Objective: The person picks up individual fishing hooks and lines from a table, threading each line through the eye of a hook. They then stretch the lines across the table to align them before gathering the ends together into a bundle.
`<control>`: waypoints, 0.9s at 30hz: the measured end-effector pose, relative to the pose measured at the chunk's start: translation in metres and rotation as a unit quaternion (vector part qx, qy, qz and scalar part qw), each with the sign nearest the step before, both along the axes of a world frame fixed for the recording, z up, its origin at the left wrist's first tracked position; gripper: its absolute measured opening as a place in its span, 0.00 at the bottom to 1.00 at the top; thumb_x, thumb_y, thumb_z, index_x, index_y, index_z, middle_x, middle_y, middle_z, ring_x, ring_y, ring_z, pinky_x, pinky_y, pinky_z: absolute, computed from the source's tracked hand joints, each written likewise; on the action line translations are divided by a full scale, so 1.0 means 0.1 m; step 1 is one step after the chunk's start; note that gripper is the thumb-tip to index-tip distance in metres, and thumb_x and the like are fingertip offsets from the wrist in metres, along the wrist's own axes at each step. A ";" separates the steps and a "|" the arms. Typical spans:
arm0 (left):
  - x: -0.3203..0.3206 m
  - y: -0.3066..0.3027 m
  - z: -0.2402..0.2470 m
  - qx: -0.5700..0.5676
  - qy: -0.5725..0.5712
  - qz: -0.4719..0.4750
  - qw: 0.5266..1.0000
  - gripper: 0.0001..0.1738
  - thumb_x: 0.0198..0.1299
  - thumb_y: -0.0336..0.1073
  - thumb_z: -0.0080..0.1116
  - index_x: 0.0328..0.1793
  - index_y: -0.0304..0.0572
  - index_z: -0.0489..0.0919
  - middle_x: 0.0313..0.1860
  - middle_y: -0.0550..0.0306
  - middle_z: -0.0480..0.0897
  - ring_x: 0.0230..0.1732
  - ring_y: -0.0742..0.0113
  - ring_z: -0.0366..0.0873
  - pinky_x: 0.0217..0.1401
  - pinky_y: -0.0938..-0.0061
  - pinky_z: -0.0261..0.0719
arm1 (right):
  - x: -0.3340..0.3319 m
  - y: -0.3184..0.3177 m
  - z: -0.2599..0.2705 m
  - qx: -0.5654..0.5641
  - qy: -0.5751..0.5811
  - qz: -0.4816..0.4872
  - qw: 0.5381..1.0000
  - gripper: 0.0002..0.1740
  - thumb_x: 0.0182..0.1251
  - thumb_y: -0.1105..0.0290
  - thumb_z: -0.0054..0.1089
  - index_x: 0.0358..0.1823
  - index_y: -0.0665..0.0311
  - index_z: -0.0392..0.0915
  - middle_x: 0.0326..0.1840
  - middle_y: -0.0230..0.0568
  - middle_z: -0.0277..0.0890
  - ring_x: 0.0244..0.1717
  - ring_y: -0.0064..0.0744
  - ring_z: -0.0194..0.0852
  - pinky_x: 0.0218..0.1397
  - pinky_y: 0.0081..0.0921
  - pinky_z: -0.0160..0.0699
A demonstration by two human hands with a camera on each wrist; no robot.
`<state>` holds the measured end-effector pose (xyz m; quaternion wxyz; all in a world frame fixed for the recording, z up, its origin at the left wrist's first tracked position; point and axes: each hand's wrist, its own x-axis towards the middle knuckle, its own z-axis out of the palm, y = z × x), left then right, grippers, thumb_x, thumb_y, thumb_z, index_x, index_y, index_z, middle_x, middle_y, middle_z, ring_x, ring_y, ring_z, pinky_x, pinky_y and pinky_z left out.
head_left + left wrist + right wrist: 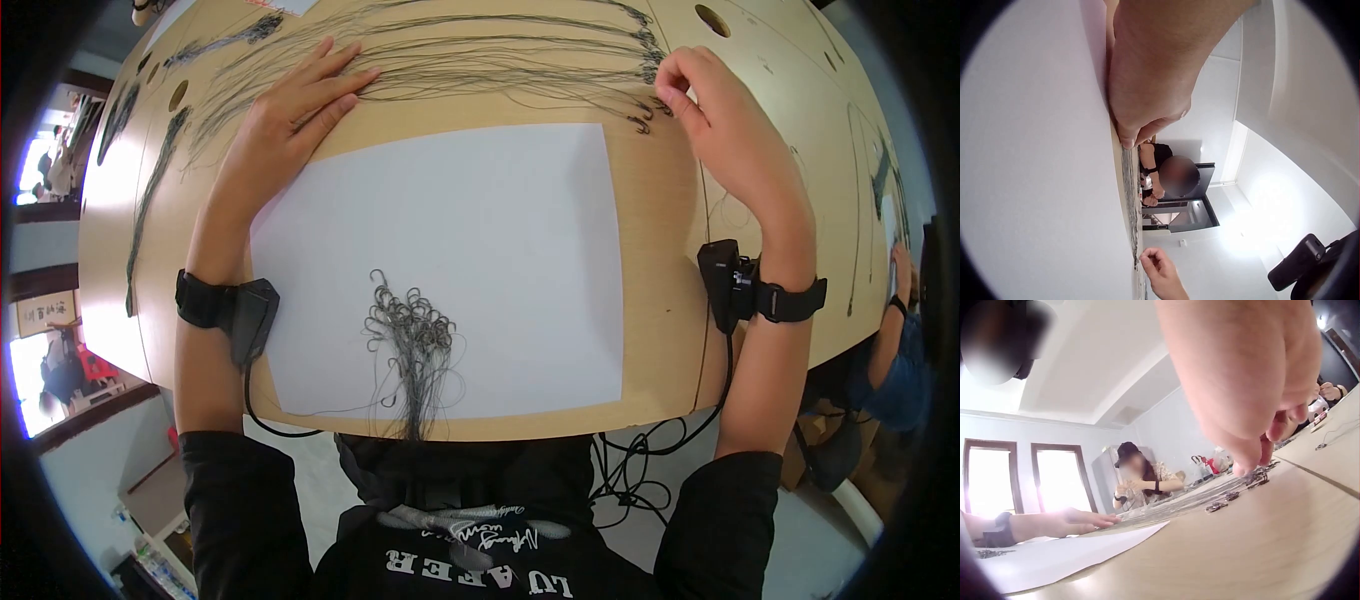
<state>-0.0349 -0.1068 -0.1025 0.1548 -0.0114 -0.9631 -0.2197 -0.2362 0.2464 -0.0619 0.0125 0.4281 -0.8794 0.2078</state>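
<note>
Several long dark fishing lines (500,78) lie stretched side by side across the far part of the table, with fish hooks (640,126) at their right ends. My left hand (300,105) rests palm down on the lines at their left part, fingers straight. At the right ends, my right hand (712,115) has its fingers curled and pinches among the hooks; in the right wrist view its fingertips (1249,464) are right at the hook cluster (1260,477). The pinched piece itself is hidden behind the fingers. A bunch of hooks (415,325) with its lines lies on the white paper.
The white sheet of paper (500,250) lies in front of me on the wooden table (660,300). Bundles of dark line (150,215) lie at the left. Black cables (635,475) hang below the table edge. Another person (1141,478) sits across the table.
</note>
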 end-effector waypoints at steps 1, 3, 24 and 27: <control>0.00 0.00 0.00 0.003 -0.001 0.001 1.000 0.18 0.73 0.38 0.60 0.67 0.53 0.85 0.76 0.52 0.77 0.84 0.50 0.62 0.81 0.60 0.66 | 0.01 -0.01 0.05 -0.022 -0.028 -0.008 0.999 0.06 0.78 0.69 0.56 0.44 0.64 0.74 0.40 0.40 0.78 0.41 0.40 0.77 0.49 0.33 0.77; 0.00 0.01 -0.01 0.006 0.002 0.002 1.000 0.18 0.73 0.37 0.60 0.67 0.53 0.85 0.76 0.52 0.77 0.84 0.50 0.62 0.80 0.60 0.66 | -0.02 0.04 0.15 -0.035 -0.039 -0.037 0.998 0.07 0.75 0.69 0.61 0.43 0.65 0.77 0.36 0.38 0.80 0.36 0.34 0.76 0.46 0.30 0.77; 0.01 -0.01 0.01 -0.015 0.027 -0.001 1.000 0.21 0.70 0.37 0.65 0.68 0.54 0.85 0.74 0.52 0.79 0.83 0.50 0.63 0.81 0.58 0.66 | 0.17 -0.03 0.04 -0.053 -0.055 0.007 0.997 0.07 0.62 0.71 0.72 0.40 0.64 0.88 0.33 0.31 0.79 0.28 0.25 0.64 0.33 0.25 0.68; 0.02 0.00 -0.01 -0.024 0.024 0.001 0.999 0.21 0.70 0.37 0.64 0.68 0.55 0.85 0.74 0.52 0.79 0.83 0.51 0.64 0.81 0.58 0.67 | 0.17 -0.01 0.03 -0.046 -0.052 0.004 0.998 0.06 0.63 0.71 0.71 0.39 0.64 0.87 0.33 0.32 0.79 0.28 0.26 0.66 0.34 0.26 0.69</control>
